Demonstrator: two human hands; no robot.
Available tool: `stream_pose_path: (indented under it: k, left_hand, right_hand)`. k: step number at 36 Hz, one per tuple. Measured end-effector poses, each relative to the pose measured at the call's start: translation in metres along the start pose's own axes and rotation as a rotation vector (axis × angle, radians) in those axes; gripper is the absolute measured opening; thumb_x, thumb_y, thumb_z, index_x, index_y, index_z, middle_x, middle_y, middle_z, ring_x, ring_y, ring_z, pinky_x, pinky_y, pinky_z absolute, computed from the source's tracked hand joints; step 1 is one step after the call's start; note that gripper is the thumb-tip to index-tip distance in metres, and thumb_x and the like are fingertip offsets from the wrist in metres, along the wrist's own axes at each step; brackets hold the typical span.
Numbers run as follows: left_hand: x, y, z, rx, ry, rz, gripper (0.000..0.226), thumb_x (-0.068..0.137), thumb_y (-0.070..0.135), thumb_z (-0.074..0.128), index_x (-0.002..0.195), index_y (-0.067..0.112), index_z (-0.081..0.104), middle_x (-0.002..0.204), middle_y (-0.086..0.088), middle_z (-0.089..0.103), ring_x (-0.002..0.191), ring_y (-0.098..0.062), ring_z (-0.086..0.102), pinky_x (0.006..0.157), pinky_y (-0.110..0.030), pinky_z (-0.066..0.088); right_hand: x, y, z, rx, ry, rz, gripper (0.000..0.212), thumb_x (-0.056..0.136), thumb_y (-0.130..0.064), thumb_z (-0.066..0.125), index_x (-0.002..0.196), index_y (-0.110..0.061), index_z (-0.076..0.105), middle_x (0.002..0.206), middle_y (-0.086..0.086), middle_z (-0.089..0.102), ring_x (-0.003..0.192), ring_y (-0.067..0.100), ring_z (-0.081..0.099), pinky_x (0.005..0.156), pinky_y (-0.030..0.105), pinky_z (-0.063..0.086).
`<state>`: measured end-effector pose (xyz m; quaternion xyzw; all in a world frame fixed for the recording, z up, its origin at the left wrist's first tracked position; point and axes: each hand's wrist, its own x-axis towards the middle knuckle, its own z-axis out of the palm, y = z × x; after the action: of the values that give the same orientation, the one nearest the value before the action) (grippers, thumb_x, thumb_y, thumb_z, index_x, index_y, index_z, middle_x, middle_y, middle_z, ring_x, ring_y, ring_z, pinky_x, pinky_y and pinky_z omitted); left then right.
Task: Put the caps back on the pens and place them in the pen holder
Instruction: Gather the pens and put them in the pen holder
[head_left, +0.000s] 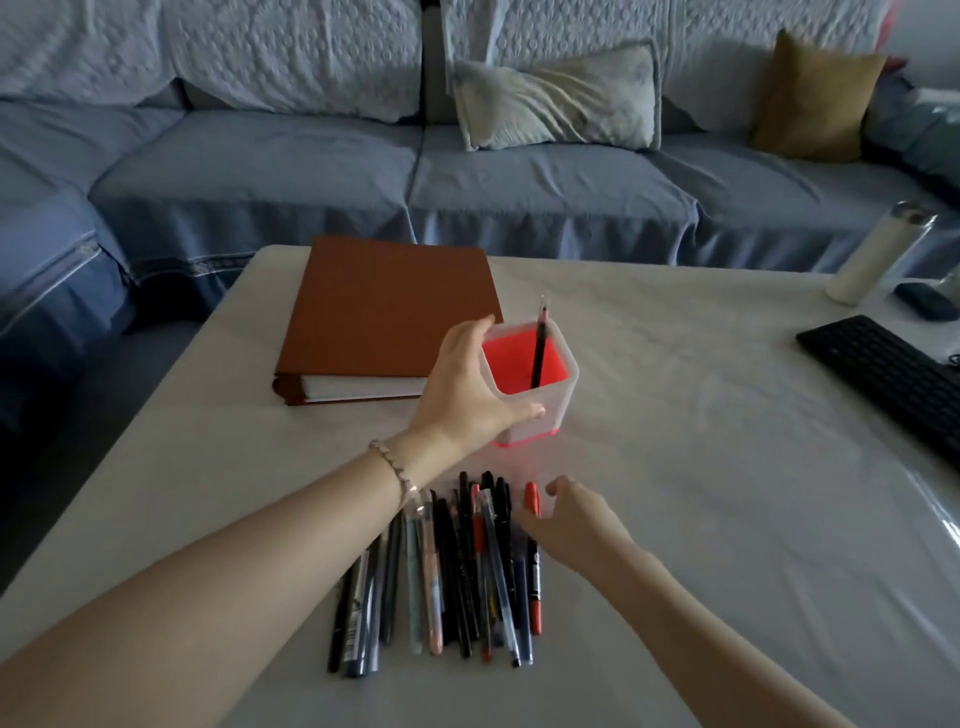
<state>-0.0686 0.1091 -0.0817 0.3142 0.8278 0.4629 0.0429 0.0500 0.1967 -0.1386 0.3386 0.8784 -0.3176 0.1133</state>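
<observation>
A translucent white pen holder (556, 400) with a red inside stands mid-table. One black pen (539, 348) with a clear cap leans upright in it. My left hand (467, 384) grips the holder's left side, fingers over the far rim and thumb on the near wall. Nearer to me, several pens (452, 577) lie side by side in a row. My right hand (576, 519) hovers over the right end of that row, its fingers loosely curled beside a red-tipped marker (533, 561). Whether it touches the marker I cannot tell.
A brown binder (384, 317) lies just left of and behind the holder. A black keyboard (888, 374) sits at the right edge, with a white bottle (878, 254) and a dark small object (927, 300) behind it. A blue sofa (467, 176) runs beyond the table.
</observation>
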Motion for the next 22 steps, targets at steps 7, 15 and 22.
stream_pose_path:
  k: [7, 15, 22]
  left_hand:
    - [-0.059, -0.004, -0.065, -0.002, 0.071, -0.027, 0.1, 0.056, 0.027, 0.085, 0.138, 0.023, 0.028, 0.124, 0.016, 0.032, 0.11, 0.003, 0.035, 0.08, 0.005, 0.031]
    - [-0.113, -0.024, -0.092, -0.012, 0.084, -0.07, 0.088, 0.054, 0.024, 0.085, 0.128, 0.029, 0.039, 0.117, 0.024, 0.041, 0.11, 0.014, 0.039, 0.078, -0.006, 0.04]
    - [-0.133, -0.025, -0.094, -0.042, 0.073, -0.141, 0.085, 0.046, 0.036, 0.084, 0.118, 0.038, 0.039, 0.114, 0.026, 0.042, 0.103, 0.021, 0.039, 0.068, -0.003, 0.041]
  right_hand:
    - [0.003, -0.019, 0.017, -0.082, -0.039, 0.051, 0.02, 0.077, -0.019, 0.059, 0.087, -0.006, 0.047, 0.095, 0.012, 0.056, 0.085, 0.029, 0.055, 0.062, 0.026, 0.036]
    - [0.007, -0.023, 0.022, -0.113, -0.082, 0.016, 0.032, 0.077, -0.014, 0.061, 0.057, -0.011, 0.037, 0.057, 0.0, 0.041, 0.054, 0.015, 0.044, 0.04, 0.021, 0.03]
    - [0.011, -0.006, -0.005, 0.0, -0.069, -0.069, 0.027, 0.081, -0.015, 0.056, 0.058, -0.011, 0.042, 0.054, 0.001, 0.044, 0.048, 0.013, 0.042, 0.047, 0.022, 0.034]
